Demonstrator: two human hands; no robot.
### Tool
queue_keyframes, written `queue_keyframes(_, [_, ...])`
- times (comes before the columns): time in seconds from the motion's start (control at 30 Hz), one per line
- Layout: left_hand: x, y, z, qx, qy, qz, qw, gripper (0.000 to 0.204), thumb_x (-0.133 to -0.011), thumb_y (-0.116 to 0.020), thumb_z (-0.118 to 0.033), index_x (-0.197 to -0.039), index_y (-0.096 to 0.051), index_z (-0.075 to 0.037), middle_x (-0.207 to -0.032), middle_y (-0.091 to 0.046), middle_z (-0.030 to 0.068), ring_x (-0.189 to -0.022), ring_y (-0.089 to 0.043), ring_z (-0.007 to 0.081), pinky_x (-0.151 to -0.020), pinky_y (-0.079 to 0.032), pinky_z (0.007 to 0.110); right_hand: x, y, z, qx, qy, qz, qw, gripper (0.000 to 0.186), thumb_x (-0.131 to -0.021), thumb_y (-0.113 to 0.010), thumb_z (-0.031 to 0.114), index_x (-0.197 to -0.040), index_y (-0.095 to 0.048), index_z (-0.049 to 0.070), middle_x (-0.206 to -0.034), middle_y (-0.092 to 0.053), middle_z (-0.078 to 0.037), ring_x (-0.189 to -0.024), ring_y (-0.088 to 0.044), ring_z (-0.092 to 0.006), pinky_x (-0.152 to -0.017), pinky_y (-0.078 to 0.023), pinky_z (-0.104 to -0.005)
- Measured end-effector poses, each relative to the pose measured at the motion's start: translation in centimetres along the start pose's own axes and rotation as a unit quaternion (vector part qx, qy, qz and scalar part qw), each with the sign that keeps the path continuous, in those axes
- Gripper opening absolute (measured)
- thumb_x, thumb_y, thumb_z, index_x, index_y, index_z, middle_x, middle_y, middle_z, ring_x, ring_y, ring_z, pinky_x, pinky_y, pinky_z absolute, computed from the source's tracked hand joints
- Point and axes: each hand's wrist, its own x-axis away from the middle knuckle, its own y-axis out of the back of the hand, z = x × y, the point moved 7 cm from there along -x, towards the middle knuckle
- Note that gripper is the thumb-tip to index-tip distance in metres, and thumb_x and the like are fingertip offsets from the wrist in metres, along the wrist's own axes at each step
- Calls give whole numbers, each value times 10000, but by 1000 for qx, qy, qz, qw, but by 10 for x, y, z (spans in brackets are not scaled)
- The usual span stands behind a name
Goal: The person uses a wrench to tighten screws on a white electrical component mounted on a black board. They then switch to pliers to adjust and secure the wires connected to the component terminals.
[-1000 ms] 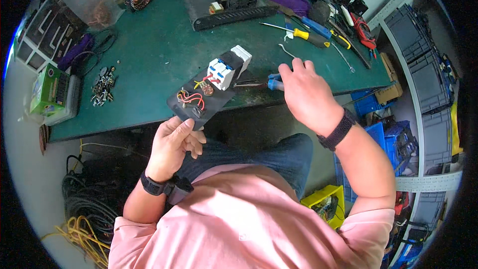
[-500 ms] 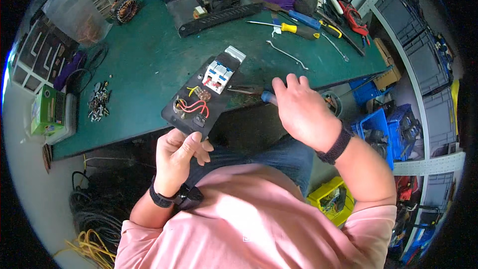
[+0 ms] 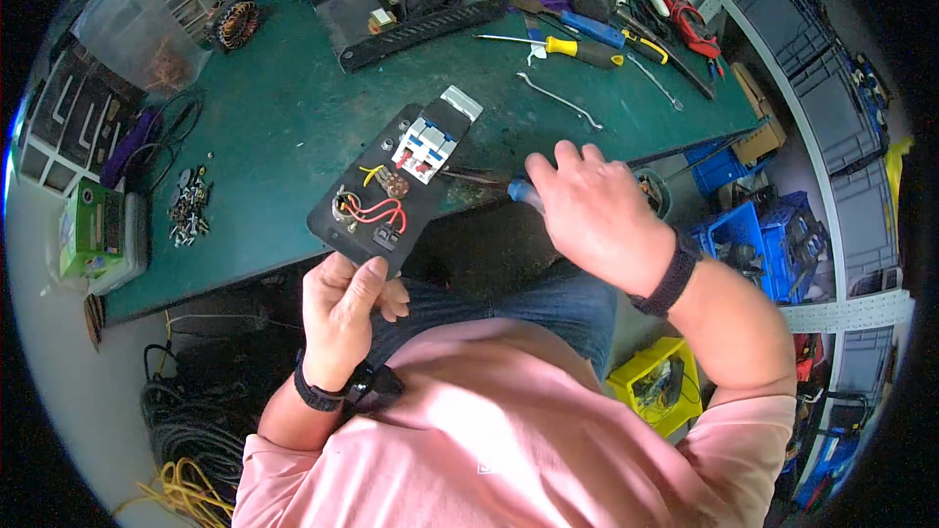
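My left hand [image 3: 340, 305] pinches the near end of a black panel [image 3: 329, 227] at the bench's front edge. Mounted on the panel are a white circuit breaker [image 3: 424, 149] with blue and red parts, a round brown component [image 3: 394, 186] and a socket with red wires [image 3: 379, 206]. My right hand [image 3: 593, 215] grips a screwdriver by its blue handle [image 3: 524, 193]. The screwdriver's shaft [image 3: 471, 176] points left, and its tip is at the breaker's lower right side. Whether the tip sits in a screw is too small to tell.
A pile of screws [image 3: 189, 210] lies on the green bench [image 3: 264, 127] at left. Toward the back are a black vented housing [image 3: 421, 34], a yellow-handled screwdriver [image 3: 577, 51] and a wrench [image 3: 559, 101]. Blue bins [image 3: 738, 240] and a yellow bin [image 3: 657, 386] stand at right.
The panel and both hands shift slightly left in the view, along with the bench. The screwdriver stays at the breaker's side, and both grips hold.
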Motion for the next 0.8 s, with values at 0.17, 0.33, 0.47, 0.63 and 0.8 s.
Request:
queue_keyframes(0.17, [-11,9,0,15,20,5,1000,214,-930,-530,-158,-795,-580,1,-590,-590,90,-454,-533,148,-445,-424,249,-12,-5,-12,62,77,-81,992,155,-811,-547,163,-939,-572,80,-834,-555,-80,-798,-581,-247,-612,-476,-377])
queue_keyframes(0.33, [-22,26,9,34,59,-3,998,166,-899,-534,-169,-880,-577,-10,-576,-550,83,-410,-480,168,-401,-389,271,-38,-10,-23,90,171,-133,972,161,-794,-556,177,-951,-579,149,-848,-546,-33,-830,-560,-216,-636,-436,-357])
queue_keyframes(0.47, [-27,28,9,55,69,6,996,168,-895,-520,-146,-936,-584,4,-595,-545,73,-409,-465,164,-387,-386,272,-56,-5,-29,114,225,-144,957,246,-754,-589,171,-998,-569,151,-892,-523,-37,-870,-540,-227,-667,-450,-353])
queue_keyframes(0.63, [-22,26,10,99,66,-35,992,140,-899,-510,-130,-860,-567,-8,-585,-548,76,-421,-486,165,-391,-398,272,-55,-9,-26,21,132,-56,989,188,-772,-578,117,-955,-558,79,-912,-538,-94,-899,-568,-265,-713,-551,-352])
queue_keyframes(0.8, [-13,16,15,138,51,-58,987,188,-925,-514,-143,-772,-537,-35,-603,-571,90,-434,-509,172,-395,-415,276,-32,-17,-27,-48,38,-22,998,200,-804,-573,83,-983,-536,1,-956,-543,-194,-910,-564,-341,-761,-537,-395])
